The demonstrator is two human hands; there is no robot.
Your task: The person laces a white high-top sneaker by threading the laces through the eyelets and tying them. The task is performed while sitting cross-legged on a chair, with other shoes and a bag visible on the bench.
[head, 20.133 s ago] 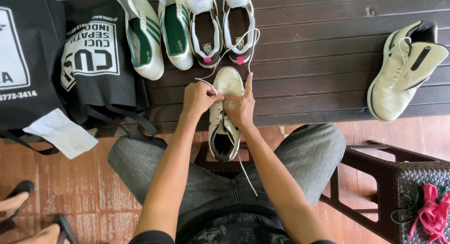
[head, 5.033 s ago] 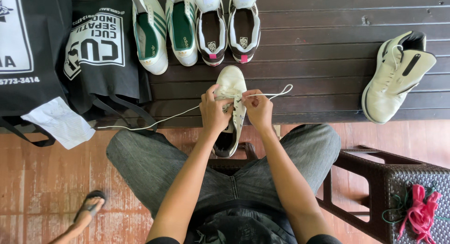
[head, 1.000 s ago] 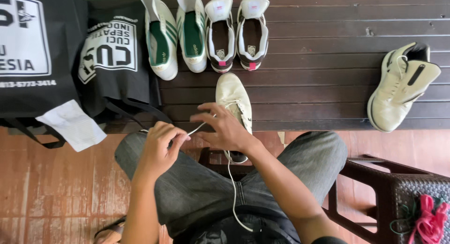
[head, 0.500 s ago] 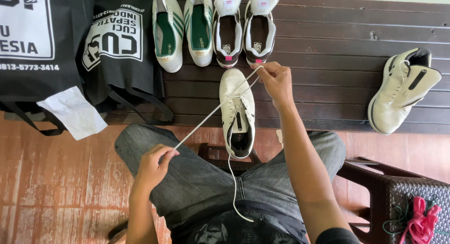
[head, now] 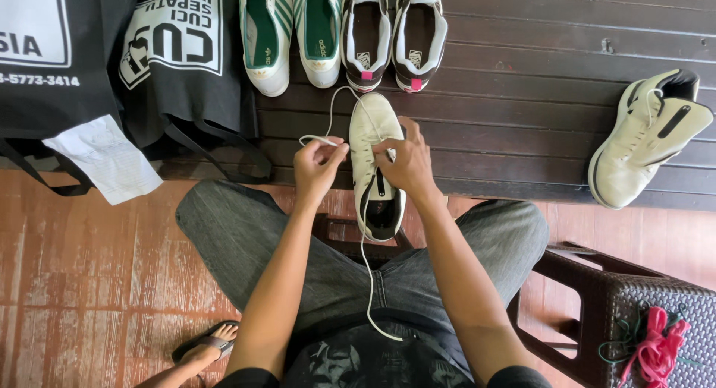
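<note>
Presently both hands are at work on one white shoe (head: 377,172). The left hand (head: 317,164) pinches the white lace (head: 328,120) between thumb and fingertips, just left of the shoe's toe; the lace loops up from the pinch and back down to the front eyelets. The right hand (head: 406,161) lies over the shoe's right side, fingers curled onto the eyelet row, thumb toward the tongue; whether it nips the lace I cannot tell. The shoe lies directly between the hands, long axis running away from the person, toe on the dark wooden counter (head: 537,97), heel overhanging toward the lap. The right hand is the nearer, in contact. A loose lace end trails down over the grey trousers (head: 246,231).

Materials: smooth pale upper, dark lining, thin cord lace, ribbed planks. Beyond the toe stand two green-and-white shoes (head: 294,30) and two white-and-black shoes (head: 395,34); another white shoe (head: 649,138) lies well apart to the right. Black bags (head: 179,67) lean at left.
</note>
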